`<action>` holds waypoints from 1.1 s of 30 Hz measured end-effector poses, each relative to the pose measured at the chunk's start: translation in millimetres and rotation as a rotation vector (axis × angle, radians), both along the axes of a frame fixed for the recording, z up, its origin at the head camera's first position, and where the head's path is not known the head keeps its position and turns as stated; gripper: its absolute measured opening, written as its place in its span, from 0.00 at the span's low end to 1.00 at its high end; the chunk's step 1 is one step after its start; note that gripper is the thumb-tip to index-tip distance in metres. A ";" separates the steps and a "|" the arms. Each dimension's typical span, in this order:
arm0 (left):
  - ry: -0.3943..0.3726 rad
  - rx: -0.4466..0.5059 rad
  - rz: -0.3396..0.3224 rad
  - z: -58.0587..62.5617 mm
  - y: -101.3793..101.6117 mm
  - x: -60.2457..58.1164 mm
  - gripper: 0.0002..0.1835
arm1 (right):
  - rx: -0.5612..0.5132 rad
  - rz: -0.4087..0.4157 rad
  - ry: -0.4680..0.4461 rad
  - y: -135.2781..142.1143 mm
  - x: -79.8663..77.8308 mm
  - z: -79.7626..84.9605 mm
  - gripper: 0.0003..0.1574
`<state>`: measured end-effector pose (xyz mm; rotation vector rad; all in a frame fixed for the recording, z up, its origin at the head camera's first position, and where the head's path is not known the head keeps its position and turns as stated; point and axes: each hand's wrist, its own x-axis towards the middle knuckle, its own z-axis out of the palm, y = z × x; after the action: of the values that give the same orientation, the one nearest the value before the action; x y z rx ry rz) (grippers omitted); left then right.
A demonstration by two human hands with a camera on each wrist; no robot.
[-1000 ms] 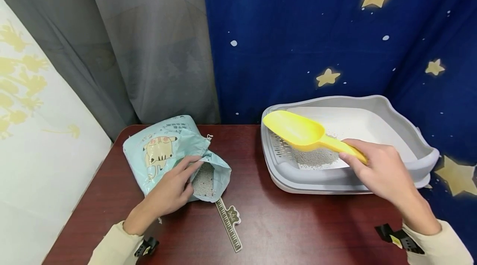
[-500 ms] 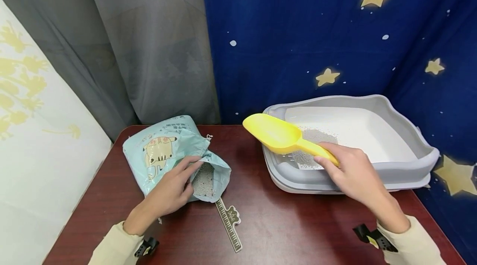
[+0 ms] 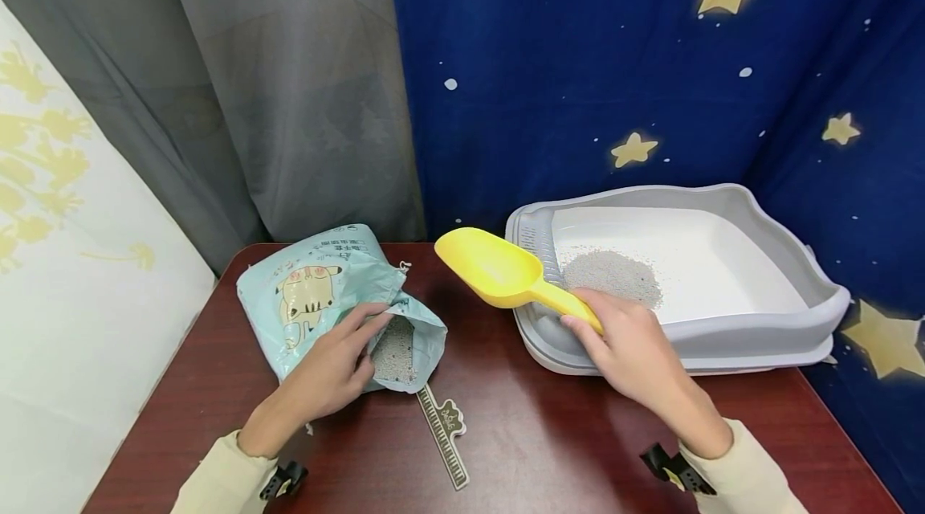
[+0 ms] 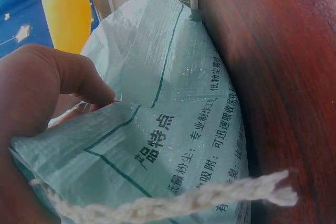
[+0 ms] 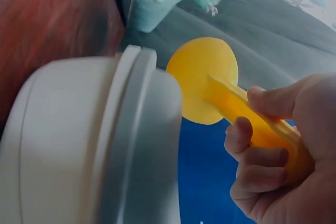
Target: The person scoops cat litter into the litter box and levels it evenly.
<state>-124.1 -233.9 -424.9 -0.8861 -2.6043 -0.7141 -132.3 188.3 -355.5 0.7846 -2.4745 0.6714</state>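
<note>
My right hand (image 3: 636,349) grips the handle of a yellow scoop (image 3: 495,265), its fingers wrapped round it in the right wrist view. The scoop's bowl looks bare and hangs over the table, just past the left end of the grey and white litter box (image 3: 751,337). A patch of grey litter (image 3: 610,277) lies on the box floor. On the left, my left hand (image 3: 328,373) pinches the mouth of a light-blue bag (image 3: 429,337), holding it open. Grey granules (image 3: 393,349) show inside. In the left wrist view the thumb's tip is hidden behind the bag's fold (image 4: 126,124).
A flat clip with a piano-key pattern (image 3: 444,438) lies on the dark red table (image 3: 535,434), partly under the bag mouth. A slotted grid (image 3: 538,241) forms the box's left end. Grey and blue curtains (image 3: 578,56) hang behind the table.
The right hand has carried the yellow scoop leftward, from above the litter box out past its left rim toward the bag. My left hand and the bag stay where they were.
</note>
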 end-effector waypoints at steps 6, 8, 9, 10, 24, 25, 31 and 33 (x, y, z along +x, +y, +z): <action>-0.002 0.002 0.000 -0.3 -0.4 0.0 0.35 | -0.010 -0.028 -0.030 -19.2 5.2 -9.8 0.16; 0.001 0.000 0.001 -0.5 -0.5 0.1 0.34 | -0.007 -0.042 -0.045 -25.4 7.9 -12.9 0.17; 0.002 0.000 0.001 -0.8 -0.5 0.0 0.34 | -0.005 -0.048 -0.051 -28.6 9.5 -14.3 0.16; 0.003 0.000 0.001 -1.0 -0.6 0.0 0.34 | -0.002 -0.057 -0.054 -31.8 11.1 -15.6 0.16; -0.009 0.003 0.011 -0.4 -0.5 1.2 0.35 | 0.022 -0.112 -0.009 -76.1 30.6 -36.5 0.27; -0.010 0.002 0.013 -0.4 -0.3 1.3 0.35 | 0.024 -0.113 -0.007 -78.4 31.3 -38.8 0.27; -0.009 0.001 0.013 -1.2 -0.3 0.9 0.35 | 0.027 -0.118 0.032 -86.9 35.6 -53.9 0.27; -0.010 0.001 0.013 -1.3 -0.3 0.7 0.35 | 0.027 -0.116 0.043 -87.8 36.7 -58.9 0.27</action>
<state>-123.5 -234.2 -426.2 -0.8672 -2.6153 -0.7181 -95.6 100.5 -414.4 0.6528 -2.4728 0.5745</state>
